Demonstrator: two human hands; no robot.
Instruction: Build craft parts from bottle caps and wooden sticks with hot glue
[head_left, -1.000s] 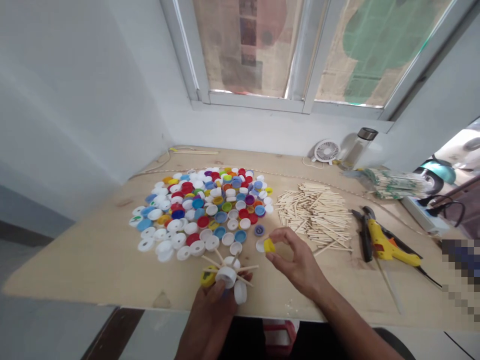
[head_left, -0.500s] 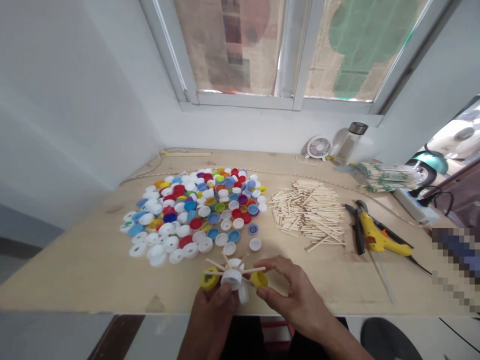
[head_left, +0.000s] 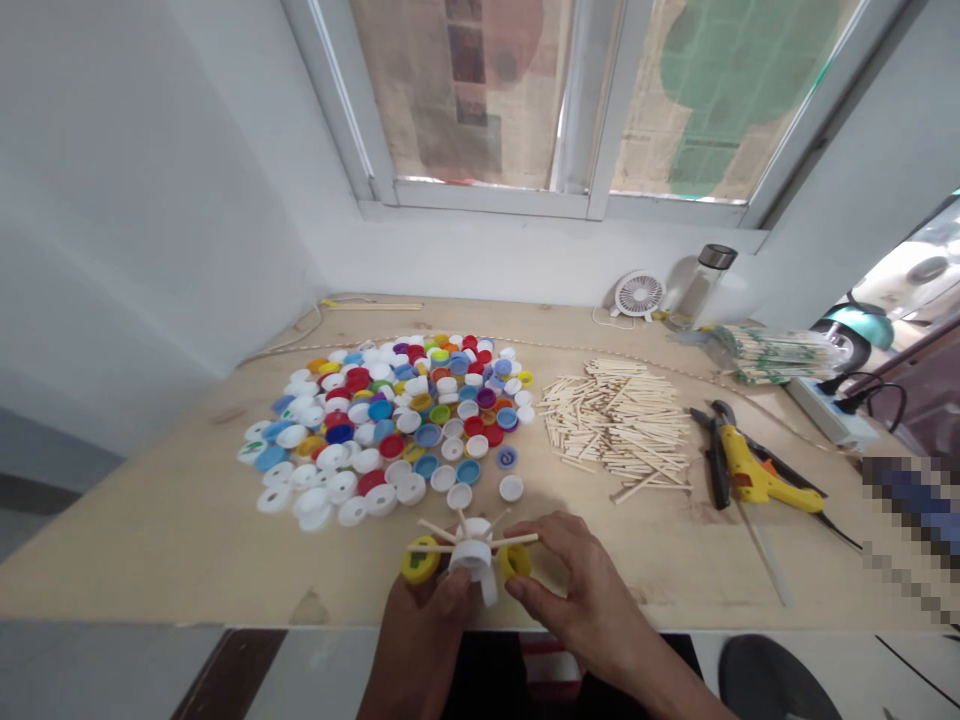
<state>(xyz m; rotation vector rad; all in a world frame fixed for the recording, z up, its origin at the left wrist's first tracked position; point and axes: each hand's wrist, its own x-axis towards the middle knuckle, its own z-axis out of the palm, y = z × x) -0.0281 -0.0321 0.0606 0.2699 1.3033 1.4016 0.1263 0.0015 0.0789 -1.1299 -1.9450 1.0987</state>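
Note:
My left hand (head_left: 435, 615) is closed around a white bottle-cap piece (head_left: 472, 555) with several thin wooden sticks spreading out from it. A yellow cap (head_left: 421, 561) with a dark green mark sits on its left side, by my left fingers. Between the thumb and fingers of my right hand (head_left: 589, 585) is another yellow cap (head_left: 515, 562), its hollow side showing, close to the right side of the white piece. One stick runs past above that cap toward my right fingertips. Whether the right yellow cap touches a stick, I cannot tell.
A pile of coloured bottle caps (head_left: 390, 420) lies ahead on the left, and cut wooden sticks (head_left: 622, 425) lie to its right. Farther right are a yellow glue gun (head_left: 757, 478), a power strip (head_left: 832, 415) and bagged sticks (head_left: 776, 352). A small fan (head_left: 637, 295) and bottle (head_left: 703, 285) stand behind.
The white piece with its sticks has shifted slightly right. The right yellow cap has turned and moved a little left, closer to the white piece, still in my right fingers.

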